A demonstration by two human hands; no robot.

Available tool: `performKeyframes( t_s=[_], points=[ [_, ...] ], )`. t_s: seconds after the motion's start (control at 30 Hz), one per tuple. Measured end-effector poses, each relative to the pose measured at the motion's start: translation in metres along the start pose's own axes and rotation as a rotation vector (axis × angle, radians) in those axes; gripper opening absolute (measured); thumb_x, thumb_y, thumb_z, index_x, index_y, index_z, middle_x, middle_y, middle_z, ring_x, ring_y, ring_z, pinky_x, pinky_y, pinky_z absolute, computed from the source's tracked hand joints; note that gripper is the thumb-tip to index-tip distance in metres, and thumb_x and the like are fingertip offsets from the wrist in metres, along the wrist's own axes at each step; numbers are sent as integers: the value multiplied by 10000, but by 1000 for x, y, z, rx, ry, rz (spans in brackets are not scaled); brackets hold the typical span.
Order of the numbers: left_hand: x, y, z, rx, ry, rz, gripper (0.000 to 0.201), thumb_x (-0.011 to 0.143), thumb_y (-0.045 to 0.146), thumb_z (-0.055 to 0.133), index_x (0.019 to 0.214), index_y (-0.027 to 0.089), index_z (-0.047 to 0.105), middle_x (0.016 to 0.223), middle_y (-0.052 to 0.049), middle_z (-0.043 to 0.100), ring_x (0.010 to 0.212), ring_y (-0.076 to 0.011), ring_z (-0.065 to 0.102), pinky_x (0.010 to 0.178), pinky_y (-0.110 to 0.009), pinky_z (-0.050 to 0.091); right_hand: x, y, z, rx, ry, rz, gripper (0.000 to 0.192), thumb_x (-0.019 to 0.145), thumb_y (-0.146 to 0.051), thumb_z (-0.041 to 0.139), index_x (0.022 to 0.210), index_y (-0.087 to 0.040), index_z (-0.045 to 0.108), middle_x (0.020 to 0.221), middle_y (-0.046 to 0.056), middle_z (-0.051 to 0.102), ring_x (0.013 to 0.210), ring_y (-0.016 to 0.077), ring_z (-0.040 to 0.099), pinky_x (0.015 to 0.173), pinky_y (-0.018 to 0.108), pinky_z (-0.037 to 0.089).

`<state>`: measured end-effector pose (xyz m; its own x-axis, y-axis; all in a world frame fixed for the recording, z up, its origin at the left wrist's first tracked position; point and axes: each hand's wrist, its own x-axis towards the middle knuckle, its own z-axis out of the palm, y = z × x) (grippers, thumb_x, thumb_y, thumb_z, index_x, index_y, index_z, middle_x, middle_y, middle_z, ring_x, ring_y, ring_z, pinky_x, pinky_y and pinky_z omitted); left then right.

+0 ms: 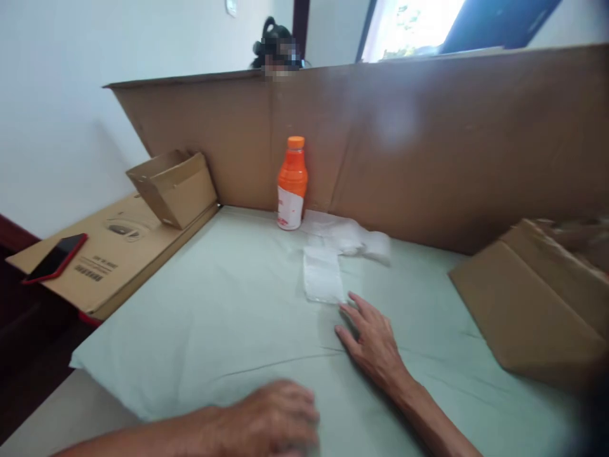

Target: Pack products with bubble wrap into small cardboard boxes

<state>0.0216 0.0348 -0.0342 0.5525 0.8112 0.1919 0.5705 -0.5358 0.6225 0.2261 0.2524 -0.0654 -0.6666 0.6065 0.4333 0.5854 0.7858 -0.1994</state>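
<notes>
My right hand [373, 339] is open, its fingers a little apart, low over or resting on the pale green cloth [228, 298]. Its fingertips come close to the near right corner of a flat white rectangle [323, 277], like folded gauze or tissue; whether they touch it I cannot tell. Behind that piece lies a crumpled white strip [349, 238] of similar thin material. Nearer to me, my left hand [278, 416] is smeared by motion above the cloth, and its fingers are unclear. An orange bottle [292, 184] with a white label stands upright at the back.
A tall cardboard wall [428, 146] closes off the back. On the left, a small open carton [183, 187] and a red-edged phone [57, 258] rest on a flat cardboard box [114, 254]. Another carton [528, 304] stands at right. A person's head [278, 47] shows behind the wall.
</notes>
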Motion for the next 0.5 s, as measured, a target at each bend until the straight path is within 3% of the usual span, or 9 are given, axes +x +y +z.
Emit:
performKeyframes(
  t_s=[0.07,0.13,0.2,0.23,0.3,0.37,0.43,0.5],
  points=[
    [-11,-27,-59,77,241,-202,374,865,216,605,1228,260,680,1398,-103,638,1364,-287,535,1164,-483,407,37,-24,21,10,-34,-77,412,913,-390,554,1276,-222,650,1447,145,579,1286,331,559,996,491,477],
    [-23,-62,-130,213,591,-393,384,818,195,617,1177,289,714,1382,-104,641,1338,-326,545,1148,-551,406,62,-35,37,9,-42,-94,394,918,-381,552,1260,-217,661,1439,151,585,1307,347,541,1009,510,466],
    [-33,-94,-204,415,867,-507,449,752,195,665,1195,260,700,1422,-104,602,1412,-366,452,1218,-590,278,75,-35,49,10,-16,-78,365,937,-376,529,1228,-212,676,1418,149,603,1303,347,547,1016,511,465],
    [-38,-107,-239,529,932,-551,520,741,180,667,1260,221,661,1484,-114,545,1466,-372,371,1243,-582,211,77,-33,52,12,3,-70,361,946,-378,516,1222,-211,679,1409,145,610,1296,341,554,1018,505,467],
    [-45,-124,-299,760,1001,-682,635,782,169,629,1403,90,523,1594,-163,396,1531,-389,213,1253,-568,122,76,-27,56,8,32,-68,364,961,-385,494,1222,-209,677,1397,139,620,1282,330,569,1018,488,474],
    [-49,-132,-340,894,939,-814,682,891,209,536,1508,8,328,1616,-177,338,1531,-398,181,1241,-568,89,74,-24,56,-11,36,-77,371,967,-391,487,1224,-202,677,1392,140,624,1275,331,574,1009,482,481],
    [-51,-135,-362,895,884,-940,616,952,212,438,1505,-14,289,1540,-166,447,1477,-387,318,1210,-577,171,72,-24,54,-28,24,-85,371,967,-392,490,1220,-198,680,1387,142,628,1274,333,574,1002,478,486],
    [-52,-137,-368,835,883,-1017,521,951,197,398,1433,-2,405,1387,-122,597,1366,-359,489,1150,-555,302,72,-25,53,-34,14,-85,370,967,-392,491,1220,-200,681,1390,140,626,1277,329,572,1005,475,486]
  ],
)
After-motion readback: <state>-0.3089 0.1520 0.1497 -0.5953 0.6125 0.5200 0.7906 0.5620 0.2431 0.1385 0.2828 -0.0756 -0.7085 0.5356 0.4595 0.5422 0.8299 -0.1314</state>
